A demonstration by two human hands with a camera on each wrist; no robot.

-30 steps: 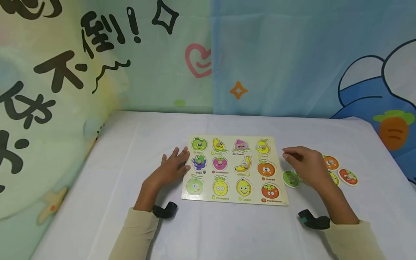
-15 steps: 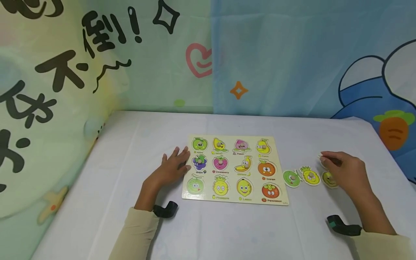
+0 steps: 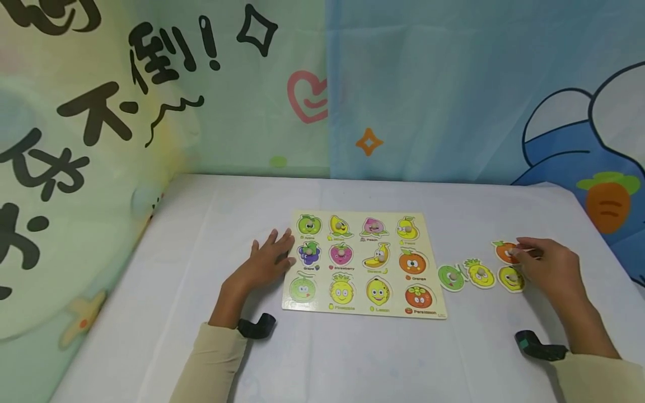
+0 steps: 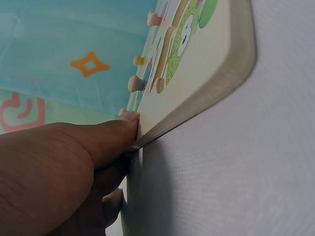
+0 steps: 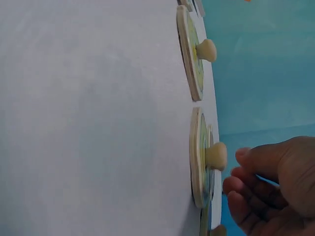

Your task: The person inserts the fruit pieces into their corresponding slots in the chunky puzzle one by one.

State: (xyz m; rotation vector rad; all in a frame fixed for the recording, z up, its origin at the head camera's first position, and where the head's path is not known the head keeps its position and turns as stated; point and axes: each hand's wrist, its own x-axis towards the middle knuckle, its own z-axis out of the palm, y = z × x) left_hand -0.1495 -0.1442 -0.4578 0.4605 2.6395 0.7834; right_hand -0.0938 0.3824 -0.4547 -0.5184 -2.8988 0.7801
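A wooden fruit puzzle board (image 3: pixel 292 303) lies flat on the white table. Spread beside its left edge is my left hand (image 3: pixel 263 260), the thumb touching the board's edge in the left wrist view. My right hand (image 3: pixel 551 271) is right of the loose knobbed pieces, fingertips at the orange piece (image 3: pixel 504 251). In the right wrist view its fingers are loosely bent, with nothing between thumb and fingers. The lemon piece (image 3: pixel 511 279) lies just in front, its knob (image 5: pixel 216 156) a short gap from the thumb. The round red-orange piece seen earlier is hidden under this hand.
A pineapple piece (image 3: pixel 480 273) and a round green piece (image 3: pixel 450 277) lie between the board and the lemon. Knobbed pieces such as the banana (image 3: pixel 377 256) sit in the board's upper rows. A printed cloth backdrop (image 3: pixel 428 101) hangs behind the table.
My right hand has swung from the board's right edge out to the right, uncovering the pineapple, lemon and orange pieces. The orange piece has shifted slightly left. My left hand stays put.
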